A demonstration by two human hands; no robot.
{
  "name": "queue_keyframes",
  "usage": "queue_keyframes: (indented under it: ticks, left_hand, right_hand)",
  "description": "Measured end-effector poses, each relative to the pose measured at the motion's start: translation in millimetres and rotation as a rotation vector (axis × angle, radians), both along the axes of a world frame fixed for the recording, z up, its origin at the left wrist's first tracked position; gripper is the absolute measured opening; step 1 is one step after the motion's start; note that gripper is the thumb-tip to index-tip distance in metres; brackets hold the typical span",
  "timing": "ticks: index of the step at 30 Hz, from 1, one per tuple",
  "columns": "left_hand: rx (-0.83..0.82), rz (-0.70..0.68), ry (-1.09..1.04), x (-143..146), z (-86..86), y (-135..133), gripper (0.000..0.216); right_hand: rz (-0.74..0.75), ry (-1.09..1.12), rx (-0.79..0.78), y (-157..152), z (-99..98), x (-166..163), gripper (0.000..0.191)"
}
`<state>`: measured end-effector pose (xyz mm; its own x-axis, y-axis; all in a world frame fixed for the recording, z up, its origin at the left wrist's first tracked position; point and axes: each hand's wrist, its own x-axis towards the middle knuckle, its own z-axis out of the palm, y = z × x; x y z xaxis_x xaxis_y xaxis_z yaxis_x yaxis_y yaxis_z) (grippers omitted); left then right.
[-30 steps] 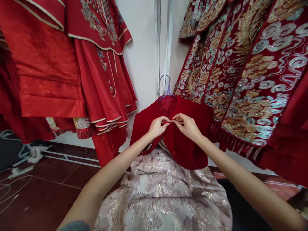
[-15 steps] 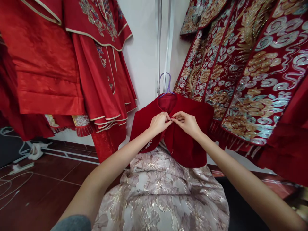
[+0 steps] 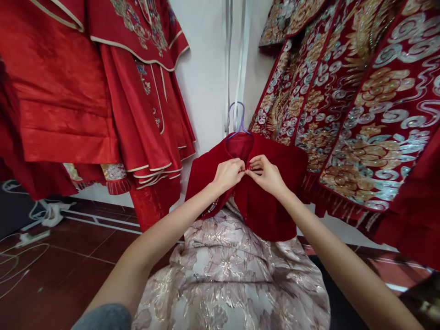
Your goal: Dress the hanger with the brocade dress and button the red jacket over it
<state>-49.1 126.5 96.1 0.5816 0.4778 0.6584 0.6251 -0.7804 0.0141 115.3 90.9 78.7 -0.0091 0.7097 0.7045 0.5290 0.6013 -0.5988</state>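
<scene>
A dark red velvet jacket (image 3: pixel 275 201) hangs by a purple hanger (image 3: pixel 241 118), its front edges close together below the collar. My left hand (image 3: pixel 229 173) pinches the front edge on the left side. Opposite it, my right hand (image 3: pixel 266 174) pinches the other edge, thumb and forefinger meeting the left fingertips. A small red fastening shows between the fingers, partly hidden by them. Beaded trim (image 3: pixel 210 208) shows below my left wrist. Beneath the jacket spreads a pale pink and silver floral brocade skirt (image 3: pixel 227 270).
Red garments with cream piping (image 3: pixel 144 119) hang at the left. Heavily embroidered red and gold garments (image 3: pixel 364 137) hang at the right. White straps (image 3: pixel 237 59) run down the wall. White cables and a power strip (image 3: pixel 32 238) lie on the tiled floor beside white shoes (image 3: pixel 53 214).
The fingertips have shifted slightly right, still together at the jacket front. My right fingers have changed their bend a little. The view has turned slightly.
</scene>
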Motion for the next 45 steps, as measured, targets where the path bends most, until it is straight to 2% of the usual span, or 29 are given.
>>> queue_keyframes:
  ticks: [4, 7, 9, 11, 14, 17, 20, 23, 26, 30, 32, 35, 37, 40, 45]
  left_hand:
    - [-0.010, -0.046, -0.002, 0.5, 1.1, -2.5, 0.009]
    - [-0.112, -0.100, -0.174, 4.5, -8.5, -2.7, 0.007]
    - [-0.265, -0.151, -0.412, 8.9, -22.5, -4.5, 0.011]
    - [-0.491, -0.217, -0.727, 12.3, -41.8, -9.7, 0.024]
    - [-0.854, -0.333, -1.177, 11.0, -74.1, -22.7, 0.044]
    - [-0.993, -0.365, -1.359, 3.1, -99.9, -32.7, 0.052]
    - [-0.953, -0.351, -1.311, -3.9, -113.1, -34.7, 0.047]
    - [-0.972, -0.416, -1.211, -4.8, -118.1, -35.1, 0.050]
    - [-1.029, -0.463, -1.112, -0.9, -120.0, -40.2, 0.054]
    - [-0.990, -0.400, -0.998, 2.3, -118.3, -48.5, 0.049]
    - [-0.911, -0.351, -0.981, 0.3, -118.2, -47.9, 0.042]
    - [-0.699, -0.164, -1.098, -6.9, -123.7, -39.4, 0.024]
    - [-0.618, -0.078, -1.184, -12.6, -129.9, -32.2, 0.024]
    - [-0.669, -0.143, -1.221, -18.8, -136.3, -27.1, 0.040]
    - [-0.777, -0.263, -1.249, -19.5, -136.7, -29.0, 0.048]
  right_hand:
    - [0.016, 0.015, -0.003, 5.0, -1.8, -0.4, 0.033]
    - [0.012, 0.075, 0.051, 2.8, -13.5, -8.1, 0.035]
    - [0.013, 0.151, 0.117, -3.4, -29.3, -18.4, 0.044]
    - [-0.027, 0.149, 0.193, -11.5, -50.5, -31.0, 0.060]
    - [-0.187, -0.112, 0.242, -20.0, -83.9, -46.0, 0.083]
    - [-0.339, -0.347, 0.227, -20.2, -106.4, -47.5, 0.078]
    - [-0.406, -0.288, 0.264, -20.5, -111.3, -38.2, 0.066]
    - [-0.443, 0.021, 0.312, -30.6, -101.5, -30.4, 0.046]
    - [-0.470, 0.280, 0.274, -49.0, -85.0, -31.6, 0.024]
    - [-0.329, 0.412, 0.189, -71.3, -69.0, -42.3, 0.023]
    - [-0.211, 0.436, 0.120, -78.0, -67.0, -48.0, 0.028]
    - [-0.097, 0.408, 0.077, -82.8, -68.4, -54.9, 0.030]
    - [-0.043, 0.360, 0.080, -82.5, -69.8, -58.2, 0.030]
    - [0.055, 0.273, 0.052, -76.0, -70.8, -61.7, 0.028]
    - [0.124, 0.112, -0.051, -52.9, -73.2, -65.1, 0.028]
